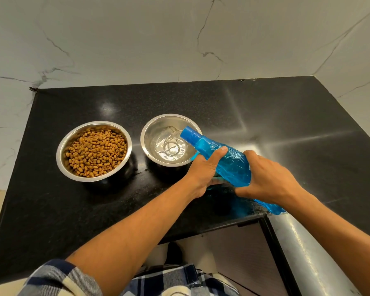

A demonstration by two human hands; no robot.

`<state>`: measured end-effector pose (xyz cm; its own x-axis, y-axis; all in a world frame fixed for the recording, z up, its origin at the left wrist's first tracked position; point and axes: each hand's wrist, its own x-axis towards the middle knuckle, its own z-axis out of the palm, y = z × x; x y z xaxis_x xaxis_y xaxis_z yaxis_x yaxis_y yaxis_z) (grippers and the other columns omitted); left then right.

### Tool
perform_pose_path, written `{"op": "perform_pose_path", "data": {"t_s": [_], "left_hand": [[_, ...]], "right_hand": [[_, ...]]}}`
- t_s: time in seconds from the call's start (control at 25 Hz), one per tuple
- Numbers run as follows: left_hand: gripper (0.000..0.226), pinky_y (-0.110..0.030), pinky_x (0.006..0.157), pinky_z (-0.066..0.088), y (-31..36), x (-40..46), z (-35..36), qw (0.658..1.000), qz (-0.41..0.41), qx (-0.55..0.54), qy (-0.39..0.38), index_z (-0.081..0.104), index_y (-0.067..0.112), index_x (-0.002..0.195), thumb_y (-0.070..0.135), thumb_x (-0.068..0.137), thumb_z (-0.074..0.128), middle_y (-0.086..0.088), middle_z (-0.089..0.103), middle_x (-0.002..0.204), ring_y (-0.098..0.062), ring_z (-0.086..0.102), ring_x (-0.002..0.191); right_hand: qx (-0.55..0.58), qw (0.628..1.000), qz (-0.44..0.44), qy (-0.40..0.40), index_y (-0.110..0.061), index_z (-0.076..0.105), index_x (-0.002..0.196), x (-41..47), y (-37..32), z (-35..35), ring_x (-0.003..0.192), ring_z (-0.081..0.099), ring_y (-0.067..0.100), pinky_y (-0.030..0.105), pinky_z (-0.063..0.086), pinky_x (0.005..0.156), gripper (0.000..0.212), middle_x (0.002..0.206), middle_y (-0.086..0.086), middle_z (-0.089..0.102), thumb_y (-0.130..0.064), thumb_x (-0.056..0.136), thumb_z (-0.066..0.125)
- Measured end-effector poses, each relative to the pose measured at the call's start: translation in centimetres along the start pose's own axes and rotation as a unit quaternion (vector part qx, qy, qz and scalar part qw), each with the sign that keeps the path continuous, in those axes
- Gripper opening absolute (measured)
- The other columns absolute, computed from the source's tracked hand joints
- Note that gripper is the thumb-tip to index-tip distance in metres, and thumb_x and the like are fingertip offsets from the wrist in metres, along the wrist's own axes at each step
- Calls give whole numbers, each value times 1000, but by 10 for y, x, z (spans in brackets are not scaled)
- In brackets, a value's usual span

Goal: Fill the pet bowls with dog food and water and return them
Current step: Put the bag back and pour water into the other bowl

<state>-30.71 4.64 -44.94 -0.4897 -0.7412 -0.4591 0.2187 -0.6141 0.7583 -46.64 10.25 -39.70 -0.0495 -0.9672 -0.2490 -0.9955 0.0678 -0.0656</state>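
Note:
Two steel bowls stand side by side on the black counter (73, 210). The left bowl (61, 146) is heaped with brown dog food (95, 151). The right bowl (146, 133) holds a little clear water (169, 149). A blue plastic bottle (233, 165) is tilted with its open mouth over that bowl's right rim, and water streams from it into the bowl. My left hand (203, 167) grips the bottle near its neck. My right hand (265, 180) grips its lower body.
White marble-patterned walls (179, 39) enclose the counter at the back and both sides. The counter's front edge runs just below my forearms, with a dark cabinet (244, 253) underneath. A shiny strip of counter (308, 253) continues at the lower right.

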Motion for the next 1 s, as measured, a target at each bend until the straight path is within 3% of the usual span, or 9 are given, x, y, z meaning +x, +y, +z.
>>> {"op": "perform_pose_path", "data": {"t_s": [0.48, 1.0], "left_hand": [[23, -52, 97, 57, -1, 1, -1, 1000, 8, -1, -2, 61, 26, 117, 39, 97, 64, -4, 69, 120, -25, 66, 117], [28, -54, 99, 56, -2, 3, -2, 1000, 2, -4, 0, 59, 28, 119, 42, 96, 64, -5, 68, 124, -25, 65, 118]], "right_hand": [[0, 1000, 1, 0, -27, 42, 115, 1, 1, 1, 72, 58, 15, 25, 41, 52, 68, 92, -9, 59, -61, 62, 69], [-16, 1000, 5, -6, -27, 42, 111, 3, -3, -5, 71, 57, 17, 28, 39, 51, 66, 90, -8, 60, -59, 61, 69]]}}
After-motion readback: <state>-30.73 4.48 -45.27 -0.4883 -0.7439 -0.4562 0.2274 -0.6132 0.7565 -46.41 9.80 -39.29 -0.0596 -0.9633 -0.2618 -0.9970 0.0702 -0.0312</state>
